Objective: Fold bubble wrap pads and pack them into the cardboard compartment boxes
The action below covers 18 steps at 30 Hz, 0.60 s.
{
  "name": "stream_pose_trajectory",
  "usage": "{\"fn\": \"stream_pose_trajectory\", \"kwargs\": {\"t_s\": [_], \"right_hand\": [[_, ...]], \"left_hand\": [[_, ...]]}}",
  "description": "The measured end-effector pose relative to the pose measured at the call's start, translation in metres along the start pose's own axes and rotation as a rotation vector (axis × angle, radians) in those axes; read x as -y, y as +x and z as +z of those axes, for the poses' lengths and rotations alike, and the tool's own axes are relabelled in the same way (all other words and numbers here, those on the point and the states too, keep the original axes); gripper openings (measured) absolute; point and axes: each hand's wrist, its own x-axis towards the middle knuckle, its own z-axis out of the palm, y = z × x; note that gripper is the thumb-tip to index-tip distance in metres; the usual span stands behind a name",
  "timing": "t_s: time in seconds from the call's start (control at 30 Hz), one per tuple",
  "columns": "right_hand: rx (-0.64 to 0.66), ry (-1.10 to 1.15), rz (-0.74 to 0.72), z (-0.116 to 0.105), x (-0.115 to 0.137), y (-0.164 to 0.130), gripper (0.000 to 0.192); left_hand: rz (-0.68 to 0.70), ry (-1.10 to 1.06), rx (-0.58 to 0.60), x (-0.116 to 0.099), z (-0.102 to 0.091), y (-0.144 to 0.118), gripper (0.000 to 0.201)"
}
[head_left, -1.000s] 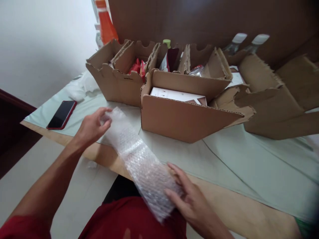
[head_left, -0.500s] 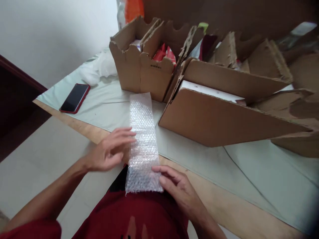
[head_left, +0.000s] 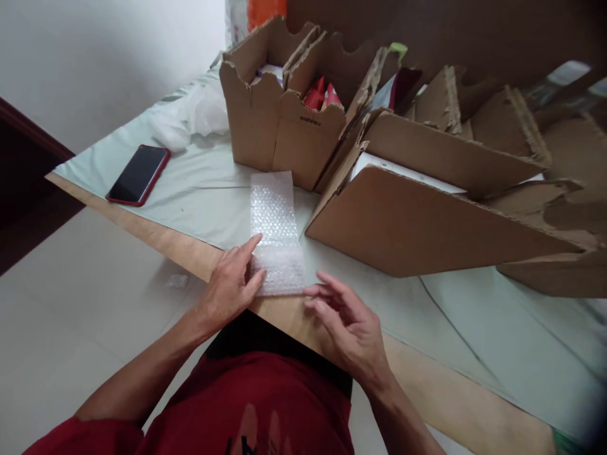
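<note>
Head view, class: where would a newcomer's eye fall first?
The shiny bubble wrap, partly folded at the table edge, the left hand on it, stands out first. Brown cardboard boxes loom behind it and to the right. A red-cased phone lies on the left.

This is looking like a home room: pale cloth (head_left: 213, 218) is covering the table (head_left: 455, 388), cut cardboard bins (head_left: 427, 234) are standing on it, a phone (head_left: 137, 175) is lying at its left end, and a wall (head_left: 118, 50) is rising beyond it.
</note>
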Motion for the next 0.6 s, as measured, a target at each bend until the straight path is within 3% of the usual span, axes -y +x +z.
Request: {"fn": "stream_pose_trajectory", "kwargs": {"t_s": [0.07,0.13,0.27,0.37,0.47,0.6], "right_hand": [[0.048,-0.312,-0.233,-0.002,0.001,0.004,0.032],[0.143,-0.573,-0.427,-0.001,0.0,0.013,0.036],[0.274,-0.848,-0.544,0.005,-0.008,0.032,0.034],[0.301,-0.833,-0.571,0.005,-0.008,0.038,0.035],[0.312,-0.716,-0.571,0.001,-0.001,0.038,0.034],[0.265,-0.603,-0.475,0.001,0.006,0.043,0.023]], "left_hand": [[0.024,0.052,0.006,0.004,0.003,0.002,0.062],[0.035,0.111,0.007,0.006,0.005,0.001,0.063],[0.074,0.2,-0.047,0.003,0.004,-0.005,0.059],[0.228,0.19,-0.087,-0.002,-0.004,-0.015,0.059],[0.377,0.152,-0.016,-0.005,-0.011,-0.028,0.051],[0.341,0.069,-0.023,-0.004,-0.008,-0.033,0.032]]}}
